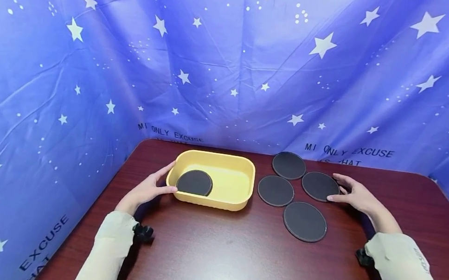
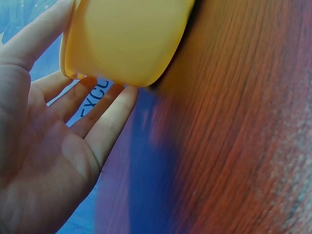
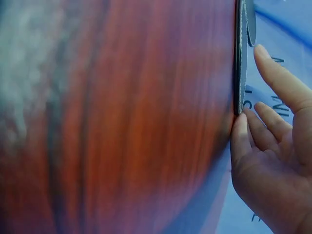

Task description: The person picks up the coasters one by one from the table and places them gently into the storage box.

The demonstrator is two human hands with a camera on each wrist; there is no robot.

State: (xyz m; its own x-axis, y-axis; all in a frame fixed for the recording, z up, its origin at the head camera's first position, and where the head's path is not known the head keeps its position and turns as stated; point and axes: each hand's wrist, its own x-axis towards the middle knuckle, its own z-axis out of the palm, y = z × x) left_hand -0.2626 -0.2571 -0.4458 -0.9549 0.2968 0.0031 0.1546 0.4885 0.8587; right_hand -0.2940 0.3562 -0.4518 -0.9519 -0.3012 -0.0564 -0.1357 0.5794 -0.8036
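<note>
A yellow rectangular tub [image 1: 246,182] stands on the left of the table, with one round black coaster [image 1: 195,182] inside against its front left. My left hand [image 1: 150,190] holds the tub's left end, thumb on the front rim and fingers along the side; the left wrist view shows the fingertips against the tub's wall [image 2: 131,39]. To the right of the tub lie several more coasters. Spread at the edge of the rightmost coaster [image 1: 319,186] is my right hand [image 1: 358,197]. Its fingers are loosely extended by the coaster's edge [image 3: 240,63] in the right wrist view.
The other loose coasters are a back one [image 1: 288,165], a left one [image 1: 275,190] and a front one [image 1: 304,221]. Beneath everything is a dark red wooden table [image 1: 219,251]. A blue star-printed cloth [image 1: 233,66] hangs behind and beside it.
</note>
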